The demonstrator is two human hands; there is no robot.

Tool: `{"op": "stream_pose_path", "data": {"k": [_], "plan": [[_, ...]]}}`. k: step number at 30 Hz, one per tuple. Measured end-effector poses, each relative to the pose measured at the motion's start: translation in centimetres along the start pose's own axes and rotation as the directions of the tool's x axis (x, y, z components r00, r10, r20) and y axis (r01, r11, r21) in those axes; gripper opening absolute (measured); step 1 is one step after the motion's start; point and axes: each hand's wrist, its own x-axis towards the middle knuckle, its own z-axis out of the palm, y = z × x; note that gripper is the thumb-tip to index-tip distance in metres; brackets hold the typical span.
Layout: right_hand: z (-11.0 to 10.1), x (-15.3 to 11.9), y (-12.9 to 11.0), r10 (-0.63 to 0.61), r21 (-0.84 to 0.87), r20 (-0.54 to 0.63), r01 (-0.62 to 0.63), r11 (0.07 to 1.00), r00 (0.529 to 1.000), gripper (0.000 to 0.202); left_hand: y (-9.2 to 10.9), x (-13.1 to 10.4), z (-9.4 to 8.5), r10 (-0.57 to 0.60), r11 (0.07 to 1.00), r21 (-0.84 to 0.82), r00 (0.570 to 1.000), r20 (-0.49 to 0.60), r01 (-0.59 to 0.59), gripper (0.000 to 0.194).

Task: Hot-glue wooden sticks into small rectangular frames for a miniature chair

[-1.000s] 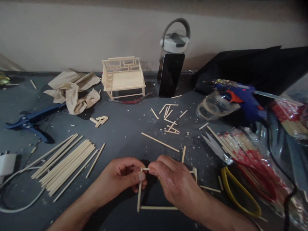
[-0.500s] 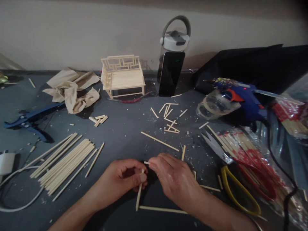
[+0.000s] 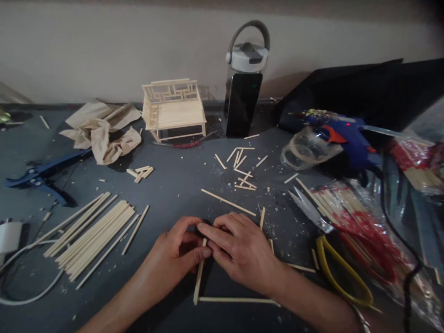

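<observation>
Pinching a light wooden stick (image 3: 199,282) in the left hand (image 3: 176,249). Touching that hand with the right hand (image 3: 239,247) beside the stick's upper end, hiding any grasp and leaving its state impossible to tell. Observing a crosswise stick (image 3: 239,300) at the lower end, a miniature bench (image 3: 175,113) toward the table's (image 3: 173,185) far edge.

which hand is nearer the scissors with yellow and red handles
Right. The right hand is left of the scissors, a gap between them; the left hand is farther left, thumb against a wooden stick.
</observation>
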Motion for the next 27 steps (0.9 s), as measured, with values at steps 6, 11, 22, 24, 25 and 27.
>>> {"op": "stream_pose_path", "data": {"k": [6,11,22,24,25,27], "plan": [[0.14,0.08,0.30,-0.065,0.003,-0.080,0.066,0.998,0.995,0.016,0.12,-0.01,0.09,0.016,1.000,0.014,1.000,-0.019,-0.016,0.052],[0.22,0.27,0.46,-0.163,0.014,-0.115,0.166,0.986,0.980,0.016,-0.12,0.12,-0.08,0.021,1.000,0.011,1.000,0.001,-0.021,0.056],[0.53,0.83,0.71,-0.207,0.078,-0.072,0.212,0.974,0.976,0.018,-0.48,0.31,-0.35,0.010,1.000,-0.018,0.999,0.037,-0.009,0.059],[0.62,0.86,0.78,-0.203,0.098,-0.072,0.209,0.973,0.977,0.018,-0.45,0.33,-0.37,0.008,1.000,-0.026,0.999,0.044,-0.007,0.059],[0.69,0.86,0.81,-0.200,0.107,-0.074,0.207,0.972,0.977,0.018,-0.42,0.34,-0.38,0.009,1.000,-0.027,0.999,0.047,-0.008,0.060],[0.84,0.85,0.87,-0.189,0.128,-0.084,0.198,0.972,0.978,0.016,-0.35,0.33,-0.41,0.010,1.000,-0.026,0.999,0.051,-0.009,0.060]]}}
